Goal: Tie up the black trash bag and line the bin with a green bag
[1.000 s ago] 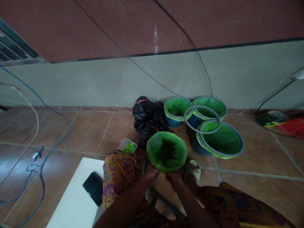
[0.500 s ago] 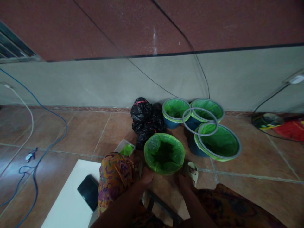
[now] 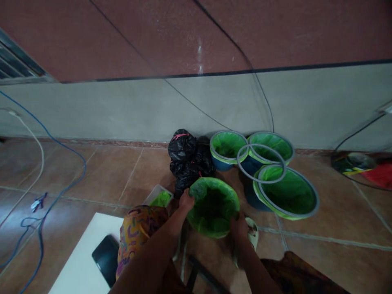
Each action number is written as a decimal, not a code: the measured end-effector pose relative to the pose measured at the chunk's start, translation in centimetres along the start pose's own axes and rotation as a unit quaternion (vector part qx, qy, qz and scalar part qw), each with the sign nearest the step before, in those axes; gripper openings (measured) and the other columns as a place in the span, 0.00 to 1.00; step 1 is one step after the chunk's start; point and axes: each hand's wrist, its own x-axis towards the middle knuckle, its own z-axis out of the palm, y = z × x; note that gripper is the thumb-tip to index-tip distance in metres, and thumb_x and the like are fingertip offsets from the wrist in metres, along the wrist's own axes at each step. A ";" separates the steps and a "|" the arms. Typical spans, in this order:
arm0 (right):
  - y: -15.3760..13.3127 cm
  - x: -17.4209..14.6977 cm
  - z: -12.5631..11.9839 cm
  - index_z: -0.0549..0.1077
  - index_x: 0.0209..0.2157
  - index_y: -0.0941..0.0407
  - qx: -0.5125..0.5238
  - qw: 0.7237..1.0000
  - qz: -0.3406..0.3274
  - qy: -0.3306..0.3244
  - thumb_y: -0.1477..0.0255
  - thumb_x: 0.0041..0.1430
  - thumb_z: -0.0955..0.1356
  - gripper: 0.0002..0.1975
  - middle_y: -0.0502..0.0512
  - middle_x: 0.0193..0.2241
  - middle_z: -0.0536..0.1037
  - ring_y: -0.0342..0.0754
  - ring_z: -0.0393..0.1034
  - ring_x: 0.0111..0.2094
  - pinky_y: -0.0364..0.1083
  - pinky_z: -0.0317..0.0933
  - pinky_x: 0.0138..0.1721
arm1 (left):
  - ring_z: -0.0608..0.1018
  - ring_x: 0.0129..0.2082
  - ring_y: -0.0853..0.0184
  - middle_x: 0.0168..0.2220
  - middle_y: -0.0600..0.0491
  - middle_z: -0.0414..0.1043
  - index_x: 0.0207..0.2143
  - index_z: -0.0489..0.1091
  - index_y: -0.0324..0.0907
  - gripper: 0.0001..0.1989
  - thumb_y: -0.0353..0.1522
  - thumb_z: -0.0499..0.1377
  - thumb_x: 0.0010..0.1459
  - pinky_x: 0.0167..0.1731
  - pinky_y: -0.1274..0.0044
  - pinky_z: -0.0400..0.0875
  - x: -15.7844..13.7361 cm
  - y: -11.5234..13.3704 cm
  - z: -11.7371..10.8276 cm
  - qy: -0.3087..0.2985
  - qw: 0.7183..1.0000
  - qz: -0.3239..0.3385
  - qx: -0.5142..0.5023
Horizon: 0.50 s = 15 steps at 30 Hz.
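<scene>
Fingers (image 3: 191, 200) of left hand (image 3: 185, 201) and right hand (image 3: 240, 227) curl closed on the green liner's edge (image 3: 204, 231) (forearms (image 3: 153, 253) angled inward)

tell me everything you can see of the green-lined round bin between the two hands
The green-lined round bin has a mouth covered around by a thin, wrinkled green liner, seemingly plastic, reaching over the rim. Its inside is dark, the bottom unclear. The mouth faces up. The left hand touches the rim's left side, the right hand its right. Shiny black plastic bags lie just behind; contact is unclear.
</scene>
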 end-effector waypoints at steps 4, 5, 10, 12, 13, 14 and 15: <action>-0.6 1.7 -1.3 0.62 0.60 0.70 -0.029 0.996 -0.047 0.064 0.66 0.59 0.62 0.31 0.80 0.53 0.73 0.69 0.69 0.55 0.59 0.62 0.54 | 0.71 0.61 0.57 0.62 0.39 0.67 0.65 0.58 0.35 0.31 0.28 0.57 0.59 0.60 0.72 0.64 1.1 0.5 0.2 0.057 0.998 0.005 0.031; -1.1 2.5 -1.5 0.62 0.60 0.71 -0.036 0.993 -0.072 0.081 0.66 0.60 0.62 0.31 0.81 0.55 0.71 0.69 0.67 0.57 0.59 0.60 0.56 | 0.70 0.62 0.57 0.63 0.39 0.66 0.65 0.57 0.34 0.32 0.29 0.57 0.59 0.61 0.72 0.63 1.5 0.8 0.3 0.066 0.997 0.021 0.041; -5.4 7.4 -1.1 0.64 0.60 0.64 -0.058 0.981 -0.181 0.045 0.70 0.59 0.64 0.28 0.72 0.60 0.70 0.61 0.60 0.63 0.55 0.53 0.63 | 0.68 0.63 0.57 0.63 0.42 0.66 0.64 0.61 0.39 0.29 0.31 0.57 0.60 0.64 0.70 0.58 4.5 4.1 1.3 0.033 0.982 0.135 0.131; -6.6 8.8 -0.6 0.67 0.58 0.61 -0.075 0.979 -0.191 -0.007 0.72 0.58 0.64 0.25 0.68 0.56 0.74 0.59 0.64 0.61 0.53 0.55 0.60 | 0.69 0.62 0.57 0.63 0.44 0.66 0.62 0.64 0.42 0.26 0.31 0.57 0.61 0.64 0.69 0.59 5.8 5.2 1.8 -0.020 0.970 0.176 0.165; -7.0 9.2 -0.3 0.69 0.56 0.60 -0.080 0.979 -0.182 -0.034 0.73 0.58 0.65 0.23 0.67 0.53 0.76 0.59 0.67 0.59 0.52 0.57 0.58 | 0.69 0.62 0.58 0.62 0.45 0.68 0.60 0.65 0.43 0.24 0.31 0.57 0.61 0.63 0.70 0.60 6.3 5.6 2.1 -0.051 0.964 0.189 0.177; -7.1 9.6 0.0 0.71 0.53 0.59 -0.080 0.981 -0.167 -0.056 0.74 0.57 0.65 0.21 0.65 0.48 0.79 0.58 0.70 0.56 0.51 0.59 0.56 | 0.71 0.60 0.58 0.60 0.45 0.70 0.58 0.68 0.43 0.22 0.30 0.57 0.61 0.62 0.70 0.61 6.8 5.9 2.4 -0.078 0.959 0.196 0.187; -7.1 9.8 0.2 0.73 0.50 0.58 -0.077 0.983 -0.151 -0.072 0.74 0.57 0.66 0.18 0.64 0.44 0.80 0.58 0.72 0.53 0.51 0.61 0.54 | 0.73 0.59 0.58 0.58 0.45 0.72 0.55 0.70 0.43 0.20 0.29 0.57 0.60 0.61 0.70 0.63 7.2 6.1 2.7 -0.099 0.955 0.197 0.196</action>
